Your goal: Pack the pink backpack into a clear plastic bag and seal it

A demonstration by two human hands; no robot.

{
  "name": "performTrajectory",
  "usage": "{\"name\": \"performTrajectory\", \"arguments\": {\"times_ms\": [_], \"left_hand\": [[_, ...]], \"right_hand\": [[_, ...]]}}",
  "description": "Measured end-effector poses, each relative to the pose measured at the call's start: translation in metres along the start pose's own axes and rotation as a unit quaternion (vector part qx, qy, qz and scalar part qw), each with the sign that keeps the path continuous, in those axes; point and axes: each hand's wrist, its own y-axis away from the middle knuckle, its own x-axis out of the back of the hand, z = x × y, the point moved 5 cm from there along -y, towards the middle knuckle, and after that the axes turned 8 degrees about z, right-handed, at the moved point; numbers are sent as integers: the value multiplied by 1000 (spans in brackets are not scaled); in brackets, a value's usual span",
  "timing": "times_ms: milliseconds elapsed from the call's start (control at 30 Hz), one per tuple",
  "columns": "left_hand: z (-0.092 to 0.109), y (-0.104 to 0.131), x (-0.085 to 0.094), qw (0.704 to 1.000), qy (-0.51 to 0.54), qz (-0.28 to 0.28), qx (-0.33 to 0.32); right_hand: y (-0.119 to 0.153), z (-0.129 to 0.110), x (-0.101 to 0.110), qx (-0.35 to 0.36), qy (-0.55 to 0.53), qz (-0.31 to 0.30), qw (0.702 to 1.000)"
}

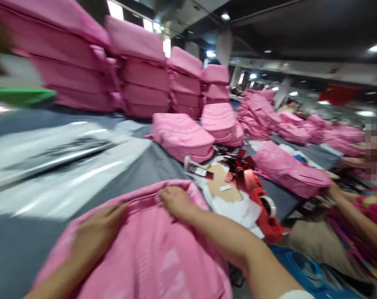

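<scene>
Nearest the camera a soft pink fabric backpack (pixel 151 253) lies flat on the grey cloth-covered table (pixel 16 245), filling the lower middle of the view. The left hand (pixel 96 234) rests palm-down on the bag's upper left part, fingers spread and lying flat rather than closed around anything. The right hand (pixel 176 201) sits at the bag's top edge – its fingers curl over the rim and pinch the pink fabric there, though blur keeps the exact hold from being clear.

Just right of the bag stands a red tape dispenser (pixel 264 207) among scraps of brown card (pixel 221 185) and white paper. To the left, sheets of clear shiny plastic film (pixel 54 162) lie spread over the table. At the right edge another person's forearm (pixel 353 216) reaches toward a pink bag lying on its side (pixel 289 170).

Farther back more single pink bags (pixel 182 135) lie on the table – behind them tall stacks of the same pink bags (pixel 141 70) rise in a row, and ceiling lights glow above the hall
</scene>
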Motion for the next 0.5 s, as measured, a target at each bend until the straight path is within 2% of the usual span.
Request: {"name": "performTrajectory", "arguments": {"times_ms": [33, 100, 200, 267, 333, 433, 500], "left_hand": [[-4, 10, 5, 999, -24, 6, 19], [0, 26, 9, 999, -35, -23, 11], [8, 27, 16, 999, 20, -37, 4], [9, 14, 24, 995, 73, -63, 5], [0, -6, 37, 994, 86, -69, 28], [-29, -37, 50, 988, 73, -87, 101], [-50, -50, 46, 972, 81, -148, 161]], "right_hand": [[-2, 1, 0, -3, -15, 12, 1000], [-2, 2, -2, -10, -45, 44, 998], [7, 6, -9, -21, -74, 80, 994], [11, 10, -14, -22, -79, 93, 992], [10, 16, -16, -16, -78, 95, 992], [0, 24, -16, 2, -67, 72, 995], [-11, 28, -12, 24, -56, 35, 998]]}}
